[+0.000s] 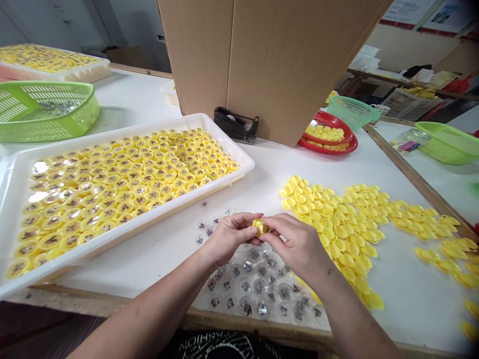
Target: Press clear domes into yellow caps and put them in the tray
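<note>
My left hand (228, 237) and my right hand (295, 244) meet over the table, pinching a small yellow plastic capsule half (260, 227) between their fingertips. Under and in front of my hands lies a spread of transparent plastic domes (254, 285), each with a small dark figure inside. To the right of my right hand is a heap of loose yellow capsule halves (337, 224). On the left, a white plastic tray (130, 230) holds tightly packed rows of yellow capsules, and its rim lies just beyond my left hand.
A tall cardboard box panel (232, 65) stands behind the tray, with a black tape dispenser (235, 124) at its foot. Green plastic baskets (45, 112) and red plates (329, 137) sit further back. A second white tray (48, 62) is far left. A wooden table edge (149, 309) runs in front.
</note>
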The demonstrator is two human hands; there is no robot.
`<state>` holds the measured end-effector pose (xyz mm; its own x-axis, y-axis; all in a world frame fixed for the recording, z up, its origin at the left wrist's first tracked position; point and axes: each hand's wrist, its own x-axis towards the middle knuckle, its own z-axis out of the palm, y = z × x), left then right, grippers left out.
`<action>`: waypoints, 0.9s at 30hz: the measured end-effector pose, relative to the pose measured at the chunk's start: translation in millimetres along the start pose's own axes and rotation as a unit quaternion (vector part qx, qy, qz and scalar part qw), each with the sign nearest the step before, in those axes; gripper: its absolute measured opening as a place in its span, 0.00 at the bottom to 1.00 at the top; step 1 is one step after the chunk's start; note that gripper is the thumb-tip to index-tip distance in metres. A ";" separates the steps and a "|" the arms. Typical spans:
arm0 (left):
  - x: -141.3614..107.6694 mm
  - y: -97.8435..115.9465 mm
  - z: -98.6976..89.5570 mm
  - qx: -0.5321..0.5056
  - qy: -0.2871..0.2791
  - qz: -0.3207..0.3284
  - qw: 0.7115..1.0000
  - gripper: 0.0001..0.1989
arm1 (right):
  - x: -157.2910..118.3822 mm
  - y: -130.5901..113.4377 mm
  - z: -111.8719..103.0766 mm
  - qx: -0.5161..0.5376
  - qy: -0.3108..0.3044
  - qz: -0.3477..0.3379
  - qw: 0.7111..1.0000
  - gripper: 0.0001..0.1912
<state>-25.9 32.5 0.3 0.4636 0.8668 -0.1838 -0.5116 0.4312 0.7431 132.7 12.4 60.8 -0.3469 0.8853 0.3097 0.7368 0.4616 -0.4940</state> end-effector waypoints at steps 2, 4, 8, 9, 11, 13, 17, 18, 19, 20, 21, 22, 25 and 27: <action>0.0 1.6 0.9 0.002 0.001 -0.014 1.000 0.18 | -1.8 -1.1 6.2 -0.034 0.012 -0.003 0.999 0.09; -0.2 2.1 2.3 0.009 -0.009 -0.017 1.000 0.21 | -3.8 -1.5 12.4 -0.055 0.023 -0.002 0.998 0.09; 0.6 0.2 3.0 0.051 0.007 0.009 0.999 0.21 | -6.0 6.0 21.4 -0.022 0.027 0.006 0.999 0.08; 1.3 -0.2 2.4 0.067 0.017 0.016 0.997 0.20 | -5.9 10.4 22.8 0.003 0.025 0.018 1.000 0.08; 2.7 -0.1 1.1 0.103 0.034 0.031 0.994 0.20 | -5.2 21.6 25.6 0.066 0.023 0.065 0.995 0.12; 3.7 0.6 0.3 0.143 0.044 0.048 0.988 0.19 | -4.8 33.4 29.3 0.145 0.006 0.121 0.982 0.16; 3.5 3.7 2.3 0.250 0.078 0.073 0.962 0.15 | -7.1 48.2 40.6 0.292 -0.057 0.191 0.935 0.15; 3.0 5.1 3.3 0.286 0.088 0.080 0.951 0.14 | -8.3 49.3 43.4 0.313 -0.054 0.202 0.926 0.15; 2.3 6.7 4.4 0.324 0.098 0.086 0.937 0.12 | -9.5 49.4 45.8 0.327 -0.046 0.209 0.920 0.15; 1.5 8.4 5.5 0.361 0.106 0.089 0.922 0.11 | -10.7 48.8 47.5 0.338 -0.037 0.210 0.917 0.14; 0.6 10.1 6.7 0.393 0.112 0.090 0.908 0.10 | -11.8 47.5 48.4 0.346 -0.031 0.207 0.914 0.13; -0.4 11.3 7.9 0.419 0.115 0.089 0.896 0.09 | -12.6 45.8 48.5 0.353 -0.028 0.203 0.913 0.12; -3.9 10.8 12.6 0.469 0.118 0.092 0.870 0.09 | -13.8 39.1 45.2 0.371 -0.029 0.198 0.907 0.11; -6.7 8.7 16.6 0.486 0.118 0.096 0.861 0.09 | -13.8 34.8 42.1 0.382 -0.030 0.210 0.900 0.11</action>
<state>-21.5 26.3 18.7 0.2201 0.9748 -0.0369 0.3374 -0.0406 0.9405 138.8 18.6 5.2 -0.1791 0.9816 -0.0667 0.2045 -0.0292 -0.9784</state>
